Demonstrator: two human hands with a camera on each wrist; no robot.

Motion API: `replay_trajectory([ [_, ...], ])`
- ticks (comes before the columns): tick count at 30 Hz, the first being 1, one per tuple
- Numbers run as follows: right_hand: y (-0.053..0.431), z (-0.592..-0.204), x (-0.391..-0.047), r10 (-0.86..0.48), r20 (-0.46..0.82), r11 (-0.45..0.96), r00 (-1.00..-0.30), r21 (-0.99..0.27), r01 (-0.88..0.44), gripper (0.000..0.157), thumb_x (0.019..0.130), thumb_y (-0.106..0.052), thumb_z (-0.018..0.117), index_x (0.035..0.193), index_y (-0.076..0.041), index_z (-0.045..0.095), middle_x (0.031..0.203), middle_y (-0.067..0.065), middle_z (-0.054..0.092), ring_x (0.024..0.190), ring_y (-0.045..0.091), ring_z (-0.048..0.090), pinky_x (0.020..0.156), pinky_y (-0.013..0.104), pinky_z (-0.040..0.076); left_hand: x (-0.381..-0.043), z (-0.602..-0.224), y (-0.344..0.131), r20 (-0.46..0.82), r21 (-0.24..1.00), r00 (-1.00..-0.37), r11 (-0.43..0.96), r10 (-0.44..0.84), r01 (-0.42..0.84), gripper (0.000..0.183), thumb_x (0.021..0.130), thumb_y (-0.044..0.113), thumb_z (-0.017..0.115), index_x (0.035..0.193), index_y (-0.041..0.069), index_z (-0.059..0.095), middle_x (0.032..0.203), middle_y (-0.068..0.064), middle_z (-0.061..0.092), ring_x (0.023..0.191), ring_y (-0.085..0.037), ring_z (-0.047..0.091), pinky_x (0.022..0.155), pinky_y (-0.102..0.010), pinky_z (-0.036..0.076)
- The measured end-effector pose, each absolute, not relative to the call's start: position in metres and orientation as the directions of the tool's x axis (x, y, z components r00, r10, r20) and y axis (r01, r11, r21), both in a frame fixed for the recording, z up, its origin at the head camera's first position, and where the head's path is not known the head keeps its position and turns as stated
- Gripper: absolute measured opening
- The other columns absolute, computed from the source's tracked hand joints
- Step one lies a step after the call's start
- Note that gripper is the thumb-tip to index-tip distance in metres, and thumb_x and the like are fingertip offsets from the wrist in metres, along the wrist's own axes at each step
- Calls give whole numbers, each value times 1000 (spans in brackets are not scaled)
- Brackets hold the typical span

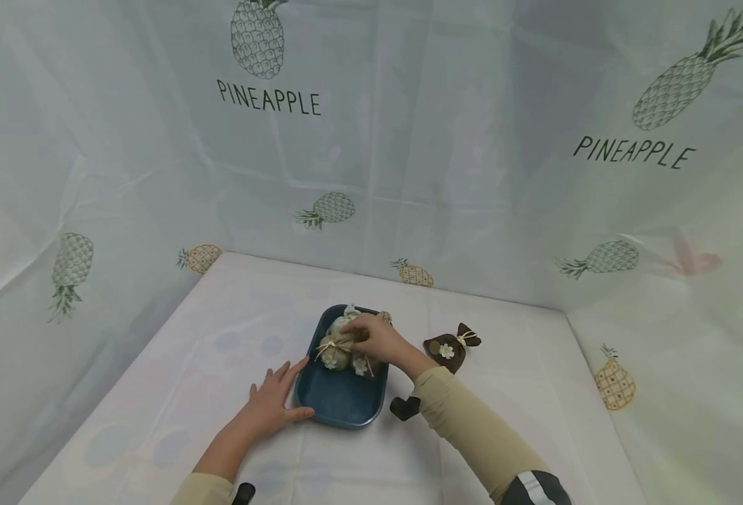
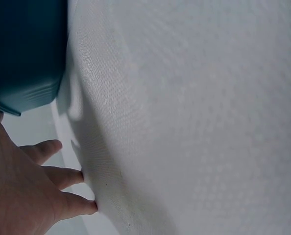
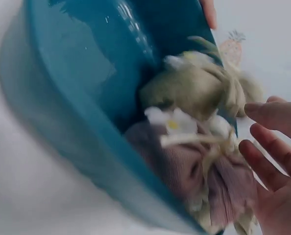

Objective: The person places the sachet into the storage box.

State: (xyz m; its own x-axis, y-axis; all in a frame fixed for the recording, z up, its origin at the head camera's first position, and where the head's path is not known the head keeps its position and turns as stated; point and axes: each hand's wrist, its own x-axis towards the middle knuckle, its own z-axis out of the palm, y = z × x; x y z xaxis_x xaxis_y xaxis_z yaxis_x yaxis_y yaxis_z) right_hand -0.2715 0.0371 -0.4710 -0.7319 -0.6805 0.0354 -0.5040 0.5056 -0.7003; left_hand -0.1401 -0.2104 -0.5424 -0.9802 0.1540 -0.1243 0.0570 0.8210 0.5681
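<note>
A blue tray point(image 1: 339, 403) stands on the table with several small drawstring pouches in its far half. My left hand point(image 1: 271, 403) lies spread at the tray's left side, thumb and a finger against the rim. Over the pouches reaches my right hand point(image 1: 380, 340). Its fingertips are at the tied neck of an olive-beige pouch point(image 3: 184, 90) with a white flower; in the right wrist view they look loose, not closed round it. Beside that lies a striped mauve-brown pouch point(image 3: 172, 159), also with a flower. Paler pouches behind are partly hidden by the hand.
A dark brown pouch point(image 1: 450, 351) with a white flower lies on the table point(image 1: 504, 421) right of the tray. Pineapple-printed sheeting point(image 1: 440, 140) hangs along the back and sides. A black strap piece point(image 1: 404, 408) sits under the right wrist.
</note>
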Motion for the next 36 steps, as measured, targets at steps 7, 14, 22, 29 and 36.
replay_trajectory([
  [7, 66, -467, -270, -630, 42, 517, -775, -722, -460, 32, 88, -5, 72, 120, -4, 69, 112, 10, 63, 101, 27, 58, 84, 44, 50, -140, -542, -209, -122, 566, -981, 822, 151, 56, 101, 75, 58, 76, 156, 25, 26, 153, -29, 26, 135, -62, 16, 94, -83, 11],
  [14, 102, -469, -270, -571, 82, 549, -817, -702, -453, 33, 86, -4, 74, 118, -6, 69, 112, 5, 63, 106, 29, 59, 91, 47, 49, -141, -545, -210, -115, 561, -982, 826, 151, 61, 101, 76, 59, 75, 156, 26, 25, 153, -29, 25, 135, -62, 15, 93, -83, 11],
  [22, 154, -484, -270, -450, 86, 616, -889, -691, -378, 29, 86, -2, 74, 113, -11, 71, 113, 3, 64, 107, 30, 61, 88, 45, 51, -143, -546, -209, -119, 573, -980, 817, 161, 65, 100, 76, 61, 74, 156, 25, 25, 153, -29, 26, 135, -62, 15, 93, -84, 11],
  [29, 190, -488, -269, -464, 75, 644, -883, -656, -394, 29, 87, -3, 73, 115, -4, 70, 114, 7, 64, 107, 32, 60, 92, 52, 48, -142, -546, -209, -113, 570, -980, 819, 163, 71, 100, 76, 62, 73, 156, 25, 25, 153, -29, 26, 134, -63, 15, 92, -84, 11],
  [36, 223, -491, -272, -386, 66, 695, -920, -635, -337, 36, 83, -7, 77, 118, -6, 69, 125, 12, 60, 124, 39, 49, 101, 58, 38, -141, -546, -210, -110, 568, -980, 820, 164, 73, 100, 76, 61, 74, 156, 25, 25, 153, -29, 26, 134, -63, 14, 92, -84, 11],
])
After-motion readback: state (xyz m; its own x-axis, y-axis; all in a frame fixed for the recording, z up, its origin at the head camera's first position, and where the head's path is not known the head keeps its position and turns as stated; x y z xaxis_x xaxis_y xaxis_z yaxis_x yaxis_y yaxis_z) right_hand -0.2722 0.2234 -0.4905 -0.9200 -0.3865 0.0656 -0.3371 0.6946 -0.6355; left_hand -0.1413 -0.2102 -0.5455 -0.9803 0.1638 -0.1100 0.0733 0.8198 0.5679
